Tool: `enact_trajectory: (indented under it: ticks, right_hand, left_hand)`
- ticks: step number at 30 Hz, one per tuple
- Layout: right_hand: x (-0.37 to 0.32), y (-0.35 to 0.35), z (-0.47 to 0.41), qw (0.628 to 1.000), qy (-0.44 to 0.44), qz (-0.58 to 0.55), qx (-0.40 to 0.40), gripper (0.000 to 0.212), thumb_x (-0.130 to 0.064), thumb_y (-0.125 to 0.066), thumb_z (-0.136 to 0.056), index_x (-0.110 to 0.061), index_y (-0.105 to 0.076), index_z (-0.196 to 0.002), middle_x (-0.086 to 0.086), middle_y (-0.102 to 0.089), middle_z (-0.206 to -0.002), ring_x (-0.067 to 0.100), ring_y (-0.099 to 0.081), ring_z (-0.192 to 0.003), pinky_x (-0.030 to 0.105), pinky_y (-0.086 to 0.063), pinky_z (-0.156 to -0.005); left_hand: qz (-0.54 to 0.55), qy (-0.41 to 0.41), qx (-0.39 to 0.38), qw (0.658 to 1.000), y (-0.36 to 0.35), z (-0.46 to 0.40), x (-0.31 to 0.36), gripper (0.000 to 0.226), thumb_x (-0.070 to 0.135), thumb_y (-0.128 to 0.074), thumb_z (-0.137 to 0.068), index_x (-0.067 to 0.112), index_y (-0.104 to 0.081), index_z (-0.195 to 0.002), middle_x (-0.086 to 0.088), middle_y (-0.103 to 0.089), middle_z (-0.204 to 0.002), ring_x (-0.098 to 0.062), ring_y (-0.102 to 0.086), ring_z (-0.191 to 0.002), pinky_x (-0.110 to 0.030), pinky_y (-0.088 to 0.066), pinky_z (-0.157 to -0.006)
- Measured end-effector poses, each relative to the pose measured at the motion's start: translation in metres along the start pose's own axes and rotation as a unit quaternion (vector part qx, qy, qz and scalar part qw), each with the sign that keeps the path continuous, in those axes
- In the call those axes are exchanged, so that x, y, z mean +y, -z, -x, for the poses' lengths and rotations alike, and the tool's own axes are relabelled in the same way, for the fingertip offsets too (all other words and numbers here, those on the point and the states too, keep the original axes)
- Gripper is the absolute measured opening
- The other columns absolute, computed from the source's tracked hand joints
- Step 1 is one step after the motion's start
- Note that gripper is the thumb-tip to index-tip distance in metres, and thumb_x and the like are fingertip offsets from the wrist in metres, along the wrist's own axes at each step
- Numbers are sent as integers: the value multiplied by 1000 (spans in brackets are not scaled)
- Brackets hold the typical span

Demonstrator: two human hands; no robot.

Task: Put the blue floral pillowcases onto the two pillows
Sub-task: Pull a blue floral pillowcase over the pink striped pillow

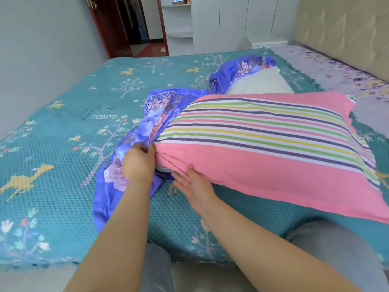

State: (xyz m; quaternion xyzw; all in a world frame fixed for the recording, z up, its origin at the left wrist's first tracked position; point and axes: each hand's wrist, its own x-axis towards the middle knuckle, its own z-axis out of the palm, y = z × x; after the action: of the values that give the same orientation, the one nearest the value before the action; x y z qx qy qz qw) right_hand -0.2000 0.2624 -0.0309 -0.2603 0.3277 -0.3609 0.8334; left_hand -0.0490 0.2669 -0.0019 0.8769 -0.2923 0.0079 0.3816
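A pink pillow with coloured stripes lies across the bed, its left end at the mouth of a blue floral pillowcase. My left hand grips the pillowcase's edge at that corner. My right hand lies flat with straight fingers against the pillow's near side. Behind, a white pillow lies with a second blue floral pillowcase bunched over its far left end.
The bed wears a teal bedspread with deer and trees; a lilac floral sheet shows near the padded headboard at right. White wardrobes and an open doorway stand beyond the bed. My knees are at the bed's near edge.
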Motion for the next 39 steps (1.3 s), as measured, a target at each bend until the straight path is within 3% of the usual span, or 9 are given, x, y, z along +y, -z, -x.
enact_trajectory:
  ticks: [4, 10, 15, 21, 25, 28, 30, 33, 39]
  right_hand:
    - [-7, -9, -9, 991, 66, 116, -3, 39, -30, -43, -100, -8, -50, -131, 3, -55, -133, 15, -55, -115, 21, -47, -89]
    - [-25, -21, -31, 955, 112, 271, 48, 39, -46, -53, -90, -15, -66, -110, 0, -61, -125, 17, -54, -119, 39, -36, -109]
    - [-45, -25, -22, 930, 32, 365, -34, 56, -56, -40, -94, -19, -51, -134, -10, -53, -121, 0, -45, -104, 21, -34, -91]
    - [-84, -50, -30, 929, 115, 351, -4, 41, -29, -37, -100, -3, -52, -127, -2, -53, -100, 0, -49, -69, 18, -43, -65]
    - [-89, -46, -26, 866, 135, 479, -40, 35, -25, -44, -97, -9, -54, -127, 2, -57, -99, 13, -56, -80, 32, -50, -76]
    - [-74, -38, -18, 797, 158, 579, -70, 51, -14, -45, -94, -27, -33, -142, 11, -59, -96, 21, -55, -66, 31, -52, -56]
    - [-68, -35, -18, 838, 111, 526, -89, 64, -4, -43, -94, -28, -19, -149, 19, -62, -109, 22, -58, -65, 26, -51, -55]
    - [-61, -35, -20, 943, 55, 305, -120, 63, 14, -38, -89, -11, -27, -145, 12, -53, -135, 27, -60, -109, 20, -48, -75]
    - [-30, -36, -37, 931, 141, 324, -91, 36, 16, -61, -77, -11, -39, -90, 2, -55, -78, 1, -58, -65, 15, -49, -63]
  left_hand:
    - [13, -25, -11, 1000, 4, -7, 2, 21, 22, -51, -87, 7, -65, -84, -20, -66, -84, -37, -61, -84, -32, -38, -66]
    - [236, -31, -167, 957, 13, -21, 8, 22, 8, -53, -81, 18, -56, -62, 12, -55, -43, -7, -48, -48, -29, -42, -64]
    - [273, -59, -222, 934, 24, -17, 34, 21, 6, -50, -82, 19, -52, -65, 10, -51, -48, -9, -41, -50, -28, -35, -58]
    - [322, -112, -290, 894, 32, 24, 81, 31, 1, -38, -96, 13, -49, -69, -7, -50, -60, -17, -46, -56, -27, -42, -60]
    - [226, -102, -230, 941, 31, 15, 80, 18, 16, -55, -90, 16, -49, -73, 0, -50, -61, -16, -46, -60, -25, -37, -65]
    - [56, -115, -119, 985, 38, 1, 60, 14, 19, -62, -82, 15, -50, -85, -3, -54, -71, -24, -54, -74, -26, -31, -63]
    - [-32, -144, -59, 987, 39, 2, 52, 12, 18, -58, -81, 12, -53, -90, -13, -62, -81, -31, -60, -84, -32, -36, -66]
    - [-72, -152, -68, 983, 36, 0, 45, 22, 26, -61, -83, 13, -52, -68, -16, -61, -72, -33, -61, -77, -32, -35, -61]
    - [-44, -205, -237, 949, 38, 3, 58, 22, 23, -58, -89, 10, -68, -75, -9, -65, -74, -21, -54, -68, -31, -45, -68]
